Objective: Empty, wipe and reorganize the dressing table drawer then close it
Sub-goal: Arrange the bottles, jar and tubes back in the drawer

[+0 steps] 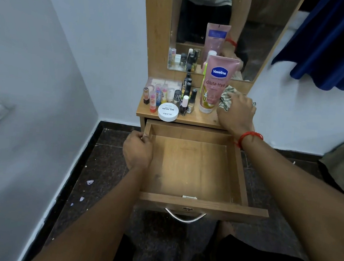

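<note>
The wooden drawer (pixel 194 170) is pulled out and has nothing inside it. My left hand (pixel 137 151) grips the drawer's left side wall near the back. My right hand (pixel 236 113) holds a checked cloth (pixel 226 97) on the right part of the dressing table top (pixel 197 120). A pink Vaseline tube (pixel 216 82) stands upright just left of the cloth. Lip balms, nail polish bottles and a round white nail polish remover tub (pixel 168 112) crowd the left part of the top.
A mirror (pixel 210 28) rises behind the table top. A metal handle (pixel 185 215) hangs on the drawer front. A blue curtain (pixel 330 46) hangs at the upper right. White walls flank the table, and the dark floor (pixel 99 176) carries small scraps.
</note>
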